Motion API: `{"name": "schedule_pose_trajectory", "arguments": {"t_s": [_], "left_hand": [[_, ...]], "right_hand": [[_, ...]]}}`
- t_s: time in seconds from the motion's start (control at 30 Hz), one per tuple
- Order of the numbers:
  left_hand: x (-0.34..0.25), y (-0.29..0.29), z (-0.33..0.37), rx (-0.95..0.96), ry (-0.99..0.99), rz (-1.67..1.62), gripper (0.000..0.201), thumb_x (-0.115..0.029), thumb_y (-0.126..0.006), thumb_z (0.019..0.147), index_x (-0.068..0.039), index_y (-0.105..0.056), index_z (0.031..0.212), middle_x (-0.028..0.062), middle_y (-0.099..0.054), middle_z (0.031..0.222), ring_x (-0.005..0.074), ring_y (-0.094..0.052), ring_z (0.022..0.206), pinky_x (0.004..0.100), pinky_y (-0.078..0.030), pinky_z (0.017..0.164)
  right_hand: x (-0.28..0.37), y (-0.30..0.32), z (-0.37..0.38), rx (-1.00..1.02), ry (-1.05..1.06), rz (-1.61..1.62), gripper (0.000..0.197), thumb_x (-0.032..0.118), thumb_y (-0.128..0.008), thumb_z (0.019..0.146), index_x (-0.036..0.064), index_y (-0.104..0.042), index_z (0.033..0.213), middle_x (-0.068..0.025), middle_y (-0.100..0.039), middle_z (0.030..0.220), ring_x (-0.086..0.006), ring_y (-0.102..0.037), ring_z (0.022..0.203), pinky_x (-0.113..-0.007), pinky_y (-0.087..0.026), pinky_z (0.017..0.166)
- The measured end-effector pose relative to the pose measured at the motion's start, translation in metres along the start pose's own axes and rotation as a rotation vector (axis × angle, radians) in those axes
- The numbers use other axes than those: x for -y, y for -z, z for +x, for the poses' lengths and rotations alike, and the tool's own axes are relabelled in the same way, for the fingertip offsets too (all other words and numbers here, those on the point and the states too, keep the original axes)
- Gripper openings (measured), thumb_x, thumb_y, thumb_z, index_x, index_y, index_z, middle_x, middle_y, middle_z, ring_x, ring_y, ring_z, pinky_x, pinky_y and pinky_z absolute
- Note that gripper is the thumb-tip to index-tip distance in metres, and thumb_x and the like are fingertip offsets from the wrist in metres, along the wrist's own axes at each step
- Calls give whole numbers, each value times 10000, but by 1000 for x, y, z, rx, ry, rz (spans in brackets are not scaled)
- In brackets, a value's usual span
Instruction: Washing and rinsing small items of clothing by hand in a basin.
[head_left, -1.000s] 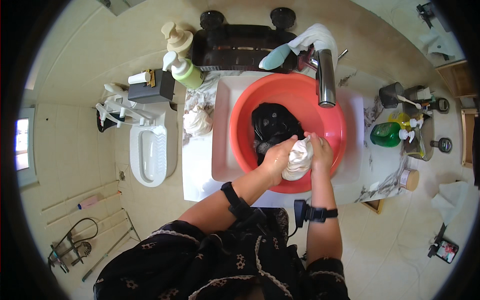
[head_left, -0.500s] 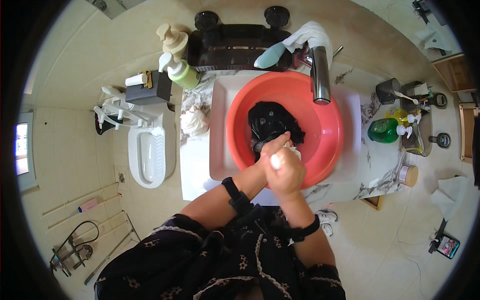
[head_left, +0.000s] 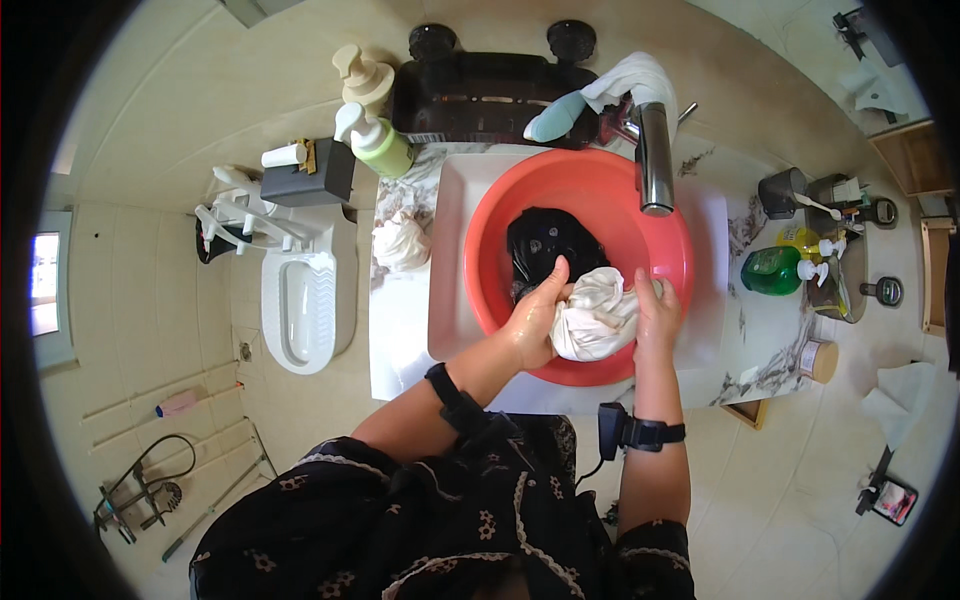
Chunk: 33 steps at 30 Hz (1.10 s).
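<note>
A crumpled white cloth (head_left: 595,318) is held between my two hands over the near side of a red basin (head_left: 655,240). My left hand (head_left: 535,322) grips its left side, thumb pointing up and away. On the right side, my right hand (head_left: 657,312) closes round the cloth's edge with its thumb on top. Behind the cloth, a wet black garment (head_left: 550,240) lies inside the basin, partly hidden by my left hand. The basin sits in a pale rectangular sink (head_left: 450,250). Each of my wrists wears a black strap.
A metal faucet (head_left: 655,160) reaches over the basin's far right, draped with a white cloth (head_left: 635,80). Another white bundle (head_left: 402,242) lies on the marble counter (head_left: 398,340). Pump bottles (head_left: 380,148) stand far left; a green soap bottle (head_left: 770,271) stands right. A squat toilet (head_left: 300,310) is at left.
My hands were pressed together, squeezing the white cloth. Now they are apart, with the cloth looser and fuller between them. My right hand has moved right, and the view has shifted slightly.
</note>
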<state>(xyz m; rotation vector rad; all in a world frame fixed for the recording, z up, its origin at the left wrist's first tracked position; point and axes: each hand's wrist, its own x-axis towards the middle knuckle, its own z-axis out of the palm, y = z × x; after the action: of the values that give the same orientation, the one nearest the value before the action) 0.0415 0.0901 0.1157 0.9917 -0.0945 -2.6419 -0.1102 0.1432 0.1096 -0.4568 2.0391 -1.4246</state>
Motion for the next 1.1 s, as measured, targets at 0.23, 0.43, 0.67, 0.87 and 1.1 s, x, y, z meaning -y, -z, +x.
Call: {"name": "schedule_pose_trajectory", "arguments": {"t_s": [0.23,0.43,0.67,0.87,1.1], "left_hand": [[-7,21,-2,109,-290,372,571,68,-525,798,-66,-334,1319,84,-538,1088,186,-540,1045,317,-437,910],[-18,9,-7,200,-309,332,407,-92,-493,907,-50,-380,1296,86,-549,1106,167,-531,1054,298,-444,895],[-24,11,-18,316,-346,969,524,-198,-607,867,-69,-371,1316,65,-493,1151,149,-457,1085,271,-353,961],[-25,23,-19,-121,-703,1541,442,-63,-611,750,-68,-522,1182,113,-584,848,175,-560,699,313,-464,647],[-63,30,-34,-387,-821,1285,299,-45,-604,735,-41,-531,1025,124,-566,744,249,-552,628,354,-452,602]], "right_hand": [[7,31,-15,367,-209,526,266,61,-644,785,-3,-539,1021,-76,-605,932,-139,-567,864,-262,-431,792],[15,38,-21,539,-231,168,419,3,-622,746,-10,-517,1152,-62,-600,1022,-129,-552,961,-256,-406,870],[42,57,-14,116,67,458,171,126,-589,845,20,-579,979,-51,-599,929,-128,-562,864,-269,-439,806],[74,74,-11,-210,54,618,398,347,-454,937,-36,-557,970,-95,-581,944,-200,-568,856,-314,-446,825],[81,120,-8,-227,369,209,343,280,-419,947,-6,-504,1117,-107,-569,1015,-202,-551,932,-342,-429,883]]}}
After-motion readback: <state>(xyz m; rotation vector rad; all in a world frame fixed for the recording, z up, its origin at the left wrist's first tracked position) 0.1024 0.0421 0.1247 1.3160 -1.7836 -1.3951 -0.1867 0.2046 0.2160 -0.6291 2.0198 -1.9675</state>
